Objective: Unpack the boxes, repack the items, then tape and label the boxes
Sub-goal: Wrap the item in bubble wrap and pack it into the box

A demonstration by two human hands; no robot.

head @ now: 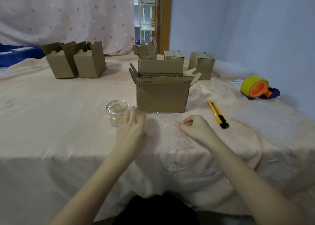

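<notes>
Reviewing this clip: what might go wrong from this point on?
1. The glass jar stands bare right beside the blurred, moving left hand; a knock might tip it.
2. The bubble wrap lies near the table edge and may slide off; the right hand appears to pinch it only at one spot.
3. The utility knife lies close to that hand, though its blade state is unclear.

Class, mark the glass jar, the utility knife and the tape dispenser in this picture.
glass jar (pixel 117 111), head view, on its clear lid.
utility knife (pixel 216 112), head view, on its yellow handle.
tape dispenser (pixel 255 86), head view, on the yellow-green tape roll.
</notes>
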